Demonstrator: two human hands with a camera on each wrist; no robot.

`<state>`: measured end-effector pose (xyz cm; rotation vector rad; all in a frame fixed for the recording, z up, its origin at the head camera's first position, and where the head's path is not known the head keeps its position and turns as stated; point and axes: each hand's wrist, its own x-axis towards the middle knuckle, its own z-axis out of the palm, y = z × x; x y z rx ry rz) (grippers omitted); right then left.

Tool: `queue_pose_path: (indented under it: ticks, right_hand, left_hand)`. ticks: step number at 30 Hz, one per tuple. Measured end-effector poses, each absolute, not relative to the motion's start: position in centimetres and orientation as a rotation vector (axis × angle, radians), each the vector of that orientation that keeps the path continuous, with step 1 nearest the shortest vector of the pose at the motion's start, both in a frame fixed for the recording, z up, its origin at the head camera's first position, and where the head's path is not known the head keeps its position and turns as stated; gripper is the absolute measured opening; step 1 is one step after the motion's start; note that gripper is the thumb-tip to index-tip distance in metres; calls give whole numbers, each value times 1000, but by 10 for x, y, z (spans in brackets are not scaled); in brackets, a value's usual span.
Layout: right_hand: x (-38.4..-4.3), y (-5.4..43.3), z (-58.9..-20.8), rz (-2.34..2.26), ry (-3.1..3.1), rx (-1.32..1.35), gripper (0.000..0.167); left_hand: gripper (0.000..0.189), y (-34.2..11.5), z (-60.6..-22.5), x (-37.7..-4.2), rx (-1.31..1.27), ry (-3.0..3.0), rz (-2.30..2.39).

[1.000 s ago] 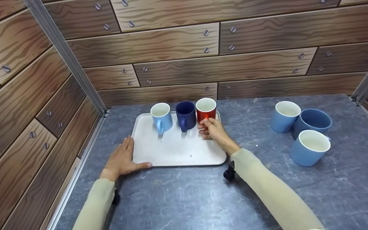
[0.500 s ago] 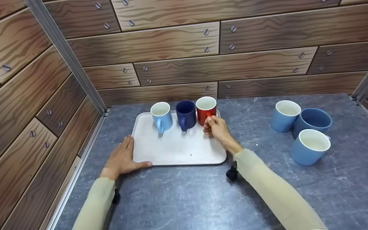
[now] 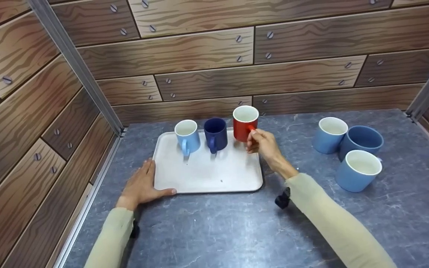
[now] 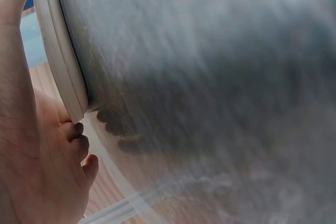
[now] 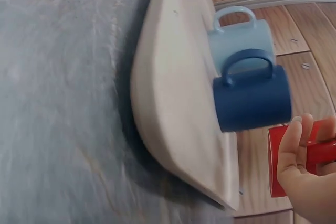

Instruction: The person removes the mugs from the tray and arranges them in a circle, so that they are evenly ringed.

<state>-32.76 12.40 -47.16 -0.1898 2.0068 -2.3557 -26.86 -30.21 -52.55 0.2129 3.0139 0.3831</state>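
My right hand (image 3: 266, 146) holds a red mug (image 3: 244, 128) with a white inside by its handle. The mug hangs upright just above the back right corner of a white tray (image 3: 199, 178); the right wrist view shows a gap beneath the red mug (image 5: 276, 174). A light blue mug (image 3: 188, 138) and a dark blue mug (image 3: 217, 136) stand side by side along the tray's back, handles toward me. My left hand (image 3: 140, 186) rests against the tray's front left corner, fingers straight along the left edge and thumb along the front.
To the right on the grey table (image 3: 218, 230) stand a blue mug (image 3: 330, 136) with a white inside, a darker blue mug (image 3: 365, 139), and another blue mug (image 3: 358, 175) in front. Wood-patterned walls (image 3: 207, 67) close in the back and left.
My right hand has lifted the red mug off the tray and moved it slightly right, away from the dark blue mug. My left hand and the tray have stayed put.
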Motion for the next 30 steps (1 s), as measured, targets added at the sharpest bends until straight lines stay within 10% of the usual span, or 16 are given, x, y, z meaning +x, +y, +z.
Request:
queue_pose_path:
  ticks: [30]
  right_hand:
    - [-287,246,-473,-2312,2296,-65,45]
  left_hand:
    - [150,-302,-525,-268,211,3006,359]
